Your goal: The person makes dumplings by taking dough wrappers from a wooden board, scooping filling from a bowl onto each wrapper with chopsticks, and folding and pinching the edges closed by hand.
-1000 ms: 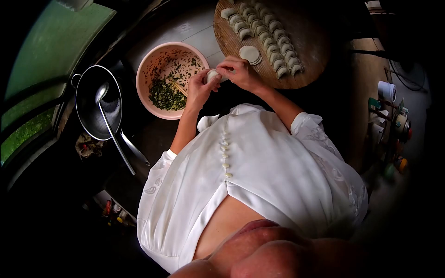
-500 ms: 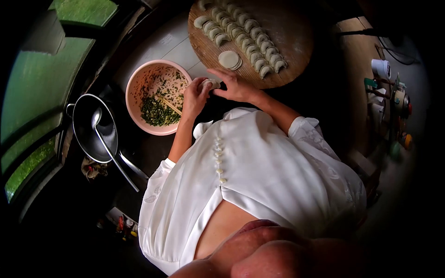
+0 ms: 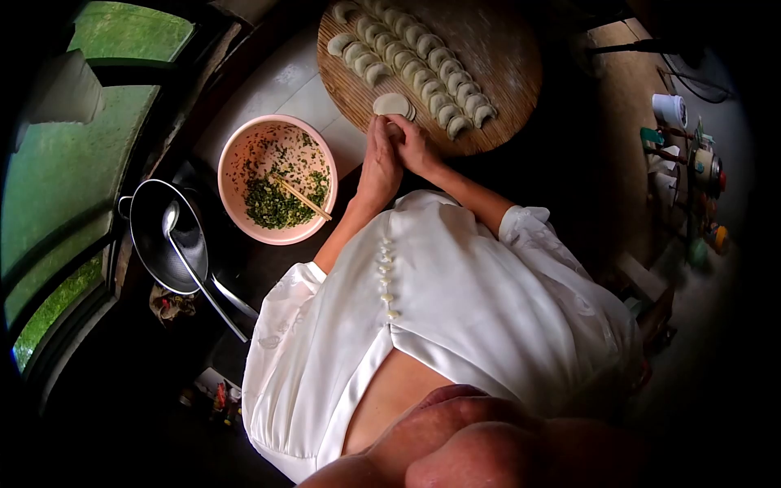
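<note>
Left hand point(image 3: 380, 163) and right hand point(image 3: 415, 148) are pressed together, grip cannot be determined | dumpling wrappers point(image 3: 392, 104) are stacked on wooden board point(image 3: 500, 61), just beyond both hands | folded dumplings point(image 3: 423, 79) are laid in rows alongside

A single wide-angle view looks steeply down from the wearer's head, dark-rimmed and curving at its edges. The white blouse point(image 3: 480, 285) fills the near foreground below; the left hand point(image 3: 381, 163) and right hand point(image 3: 416, 148) lie farther off, above centre, and the top edge crops the round wooden board point(image 3: 508, 61).
</note>
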`<state>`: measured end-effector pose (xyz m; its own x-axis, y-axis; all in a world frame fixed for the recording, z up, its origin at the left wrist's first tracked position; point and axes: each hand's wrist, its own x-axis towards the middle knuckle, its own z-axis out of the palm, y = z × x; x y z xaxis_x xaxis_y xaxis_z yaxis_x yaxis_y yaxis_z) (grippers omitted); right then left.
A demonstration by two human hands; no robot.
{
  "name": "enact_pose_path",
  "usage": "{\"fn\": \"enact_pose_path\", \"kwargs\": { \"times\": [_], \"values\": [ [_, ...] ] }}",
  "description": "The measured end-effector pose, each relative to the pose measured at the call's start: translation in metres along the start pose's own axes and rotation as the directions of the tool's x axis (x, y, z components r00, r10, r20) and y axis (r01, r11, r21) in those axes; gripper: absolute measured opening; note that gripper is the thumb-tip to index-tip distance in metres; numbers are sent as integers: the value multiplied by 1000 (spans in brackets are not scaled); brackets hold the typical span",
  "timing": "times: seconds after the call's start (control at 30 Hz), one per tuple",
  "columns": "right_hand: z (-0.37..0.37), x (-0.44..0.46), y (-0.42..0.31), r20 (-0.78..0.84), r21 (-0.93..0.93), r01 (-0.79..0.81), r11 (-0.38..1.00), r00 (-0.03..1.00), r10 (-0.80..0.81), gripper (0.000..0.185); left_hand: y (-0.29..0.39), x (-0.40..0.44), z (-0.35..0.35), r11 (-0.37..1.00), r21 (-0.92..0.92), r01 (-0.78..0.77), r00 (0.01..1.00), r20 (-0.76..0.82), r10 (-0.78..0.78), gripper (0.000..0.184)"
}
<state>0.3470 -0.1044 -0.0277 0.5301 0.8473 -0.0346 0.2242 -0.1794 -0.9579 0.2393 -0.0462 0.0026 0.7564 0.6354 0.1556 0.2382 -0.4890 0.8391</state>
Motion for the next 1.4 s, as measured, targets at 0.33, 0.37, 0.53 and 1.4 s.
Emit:
{"fn": "enact_pose_path", "kwargs": {
  "times": [0.33, 0.37, 0.53, 1.4],
  "values": [
    [-78, 29, 40, 2, 218, -155, 964, 987, 158, 31, -50, 64, 6, 973, 230, -31, 996, -78, 50, 40],
    [-85, 31, 46, 1, 217, -152, 964, 988, 156, 31, -57, 70, 11, 944, 331, -18, 999, -21, 26, 37],
    [-103, 44, 28, 23, -145, -85, 986, 996, 89, 32, -68, 77, 23, 909, 412, -63, 997, -24, 79, 18],
    [-46, 132, 42, 379, -532, 584, 614, 812, -444, 36, -56, 32, 17, 918, 275, 285, 956, -144, -254, 12]
  ]
}}
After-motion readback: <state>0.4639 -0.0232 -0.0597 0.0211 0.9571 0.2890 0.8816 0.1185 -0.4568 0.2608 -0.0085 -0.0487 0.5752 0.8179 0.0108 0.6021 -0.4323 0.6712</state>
